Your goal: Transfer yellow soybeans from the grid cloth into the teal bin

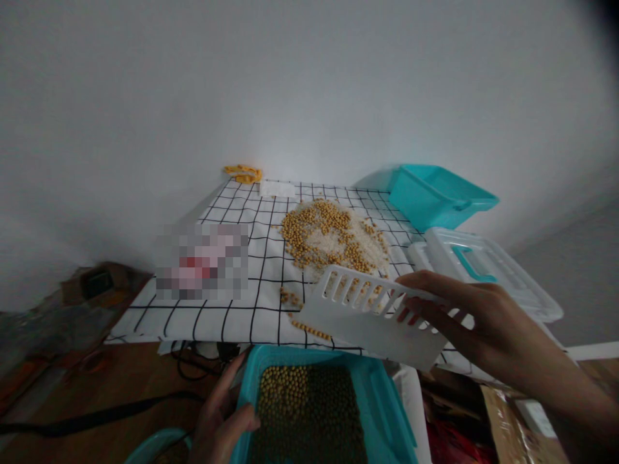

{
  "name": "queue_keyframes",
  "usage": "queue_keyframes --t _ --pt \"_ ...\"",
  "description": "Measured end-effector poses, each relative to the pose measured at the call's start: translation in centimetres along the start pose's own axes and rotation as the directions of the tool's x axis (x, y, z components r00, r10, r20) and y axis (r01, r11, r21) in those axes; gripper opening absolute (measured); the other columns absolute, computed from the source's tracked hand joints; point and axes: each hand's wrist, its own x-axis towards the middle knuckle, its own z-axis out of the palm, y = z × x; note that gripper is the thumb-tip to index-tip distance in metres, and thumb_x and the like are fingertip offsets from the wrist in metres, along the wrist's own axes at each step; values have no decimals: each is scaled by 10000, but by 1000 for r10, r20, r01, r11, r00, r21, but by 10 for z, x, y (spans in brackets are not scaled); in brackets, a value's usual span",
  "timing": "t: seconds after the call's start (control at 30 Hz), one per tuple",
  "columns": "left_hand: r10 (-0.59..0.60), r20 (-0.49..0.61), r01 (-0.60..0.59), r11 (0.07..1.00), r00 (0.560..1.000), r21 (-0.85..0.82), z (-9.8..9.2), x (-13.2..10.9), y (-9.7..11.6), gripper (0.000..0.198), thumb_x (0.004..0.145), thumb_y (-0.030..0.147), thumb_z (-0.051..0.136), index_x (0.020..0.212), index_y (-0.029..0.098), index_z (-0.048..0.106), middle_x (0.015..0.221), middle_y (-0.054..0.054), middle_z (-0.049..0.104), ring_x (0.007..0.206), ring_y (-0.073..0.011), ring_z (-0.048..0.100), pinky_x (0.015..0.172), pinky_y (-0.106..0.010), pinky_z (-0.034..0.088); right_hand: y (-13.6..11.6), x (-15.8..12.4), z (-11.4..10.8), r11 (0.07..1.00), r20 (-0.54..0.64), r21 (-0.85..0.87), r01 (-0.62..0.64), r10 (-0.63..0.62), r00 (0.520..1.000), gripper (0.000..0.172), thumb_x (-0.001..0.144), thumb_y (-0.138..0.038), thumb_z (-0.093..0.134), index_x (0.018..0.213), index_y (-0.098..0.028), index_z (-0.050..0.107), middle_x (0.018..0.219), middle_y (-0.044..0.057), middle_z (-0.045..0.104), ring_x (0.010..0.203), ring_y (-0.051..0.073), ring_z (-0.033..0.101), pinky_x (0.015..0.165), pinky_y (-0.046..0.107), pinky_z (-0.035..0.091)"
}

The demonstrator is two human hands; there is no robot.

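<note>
My right hand [467,309] grips a white plastic slotted panel [358,322] by its slotted edge, thumb below and fingers on top. The panel is tilted above the near edge of the table. Along its left lower side lies a row of soybeans [312,330]. Beyond it spreads a pile of soybeans [319,216] mixed with pale grains that look like rice [372,241]. My left hand [222,415] is closed on the left rim of a teal bin [391,399], just below the table edge. Soybeans [285,393] cover the bin's floor, partly in shadow.
A black-and-white checked cloth [264,283] covers the table. At the back right stands another teal bin [425,193], with a clear lid [507,283] nearer. A yellow cloth [244,173] lies at the back left. Below are a teal tub [159,444] and cables [188,367].
</note>
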Motion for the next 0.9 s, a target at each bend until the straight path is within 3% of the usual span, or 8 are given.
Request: queue_keyframes --t 0.23,0.47,0.6,0.73,0.9 --pt "-34 -54 33 999 998 -24 -1 1 -5 666 553 184 722 1215 237 763 567 91 715 575 -213 622 604 -310 505 3 -3 0 1000 -8 16 -14 14 1000 251 1078 -319 525 1218 -254 722 786 33 820 648 208 794 579 272 603" --pt "-30 -42 30 1000 999 3 -1 4 -7 785 575 223 717 1359 189 704 712 28 813 615 -229 636 588 -315 523 2 -4 0 999 14 32 -16 16 1000 243 1073 -311 533 1214 -248 721 781 25 821 651 202 796 582 264 603" --pt "-31 -67 32 999 997 6 1 2 -3 784 568 219 731 1350 171 710 566 72 700 634 -241 650 597 -309 530 -3 -2 0 999 15 34 -17 17 1000 244 1073 -304 526 1207 -256 725 784 18 820 655 197 796 570 260 598" --pt "-3 -50 5 999 999 45 0 2 2 691 576 205 710 1259 248 808 572 55 727 566 -218 611 567 -314 498 -8 0 0 1000 12 19 12 -12 1000 247 1057 -281 523 1190 -240 727 773 26 822 639 201 796 565 262 606" --pt "-7 -35 8 1000 999 29 -1 4 4 704 557 194 705 1249 235 826 485 65 664 488 -191 546 520 -297 449 2 -8 -1 1000 -5 2 -3 3 1000 249 1071 -306 534 1236 -286 719 819 11 833 631 193 787 581 268 619"
